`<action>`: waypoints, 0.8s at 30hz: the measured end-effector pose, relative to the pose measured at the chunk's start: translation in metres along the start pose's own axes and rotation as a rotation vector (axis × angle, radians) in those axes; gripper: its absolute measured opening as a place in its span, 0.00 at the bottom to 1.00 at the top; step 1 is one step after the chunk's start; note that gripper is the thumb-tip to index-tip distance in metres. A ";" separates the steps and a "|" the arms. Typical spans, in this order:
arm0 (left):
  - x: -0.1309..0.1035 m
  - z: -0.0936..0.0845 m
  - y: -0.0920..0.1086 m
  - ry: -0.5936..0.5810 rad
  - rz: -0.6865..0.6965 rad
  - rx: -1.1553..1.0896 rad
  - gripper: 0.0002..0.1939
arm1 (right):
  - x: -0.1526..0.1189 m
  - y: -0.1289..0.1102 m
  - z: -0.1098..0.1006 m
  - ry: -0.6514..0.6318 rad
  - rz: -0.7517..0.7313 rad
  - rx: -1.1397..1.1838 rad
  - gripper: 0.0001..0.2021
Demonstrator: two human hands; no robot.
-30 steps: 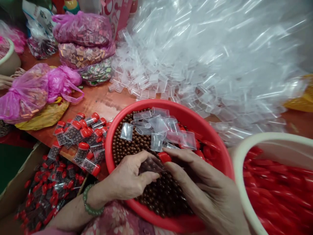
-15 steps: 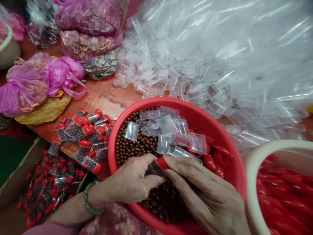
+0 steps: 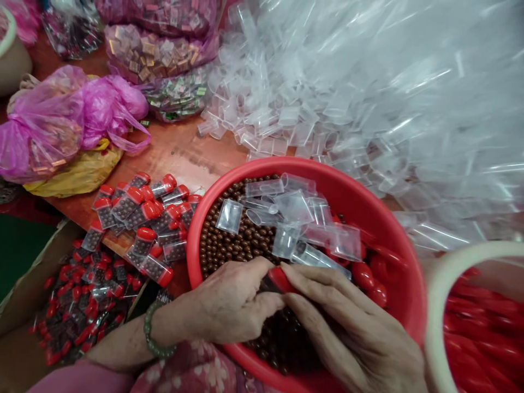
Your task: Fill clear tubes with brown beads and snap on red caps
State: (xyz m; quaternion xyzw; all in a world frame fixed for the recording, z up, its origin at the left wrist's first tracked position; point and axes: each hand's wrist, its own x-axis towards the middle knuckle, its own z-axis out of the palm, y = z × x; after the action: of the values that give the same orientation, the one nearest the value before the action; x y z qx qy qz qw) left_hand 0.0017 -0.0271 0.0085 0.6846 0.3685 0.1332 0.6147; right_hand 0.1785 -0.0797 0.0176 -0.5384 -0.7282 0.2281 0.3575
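- Left hand [image 3: 233, 300]: thumb and forefinger nearly closed, pinching the clear body of a small container [image 3: 280, 280], mostly hidden by the fingers; a bracelet [image 3: 153, 333] of round, polished green beads circles the wrist.
- Right hand [image 3: 352, 327]: fingers bent and held together, thumb beneath, gripping the container's smooth red end; the container is above the near part of the basin.
- Floral cloth [image 3: 204, 371]: pink with pale flowers, just below the basin.
- Basin [image 3: 196, 240]: round, smooth red plastic, holding glossy brown balls [image 3: 245, 240], clear flattened tubes [image 3: 301, 207] lying on top, and shiny red caps [image 3: 364, 275] at the right.
- Pale tub [image 3: 436, 322]: thick-rimmed, beside the basin, with red plastic pieces [image 3: 483, 338] inside.
- Cardboard box [image 3: 30, 273]: at lower left, heaped with red-ended containers [image 3: 77, 297].
- Filled containers [image 3: 143, 210]: clear, red-ended, showing small dark balls, piled left of the basin.
- Table [image 3: 176, 147]: reddish-orange, with a worn whitish patch.
- Bags [image 3: 45, 128]: thin, crinkled pink plastic, some showing small blocky pieces; a yellow bag [image 3: 77, 172] lies beneath.
- Heap of clear tubes [image 3: 347, 98]: large and glinting, across the back right.
- Floor [image 3: 20, 245]: dark green, at the left edge.
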 end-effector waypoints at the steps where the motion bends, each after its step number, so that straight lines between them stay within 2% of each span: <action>1: 0.000 -0.001 0.001 0.000 0.005 -0.032 0.06 | -0.001 0.000 -0.004 -0.017 0.027 0.020 0.16; 4: 0.002 -0.003 0.004 -0.016 0.021 -0.165 0.07 | -0.004 0.002 -0.018 -0.113 0.136 0.062 0.17; 6: 0.003 -0.005 0.005 -0.010 0.014 -0.245 0.07 | -0.006 0.002 -0.027 -0.113 0.266 0.114 0.15; 10: 0.004 -0.006 0.004 -0.033 0.009 -0.288 0.09 | -0.006 -0.004 -0.030 0.103 0.636 0.296 0.15; 12: 0.004 -0.006 0.003 -0.056 0.016 -0.294 0.10 | -0.004 -0.007 -0.024 0.197 0.668 0.349 0.14; 14: 0.004 -0.005 0.002 -0.049 0.007 -0.313 0.10 | -0.001 -0.009 -0.016 0.220 0.561 0.310 0.11; 17: 0.004 -0.003 0.002 -0.031 -0.004 -0.398 0.11 | 0.001 -0.006 -0.007 0.101 0.270 0.079 0.09; 19: 0.005 -0.001 0.001 -0.041 -0.025 -0.515 0.10 | 0.002 -0.004 -0.003 -0.011 0.094 -0.133 0.15; 21: 0.005 0.001 0.000 -0.057 -0.085 -0.614 0.09 | 0.005 -0.003 0.001 -0.085 -0.031 -0.336 0.25; 24: 0.005 0.004 -0.001 -0.082 -0.171 -0.732 0.08 | 0.008 -0.004 0.010 -0.082 -0.161 -0.555 0.34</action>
State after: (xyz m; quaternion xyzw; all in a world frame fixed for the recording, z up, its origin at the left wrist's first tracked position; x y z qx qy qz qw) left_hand 0.0068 -0.0266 0.0057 0.3911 0.3272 0.1769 0.8418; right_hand 0.1673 -0.0725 0.0165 -0.5464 -0.8170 0.0127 0.1838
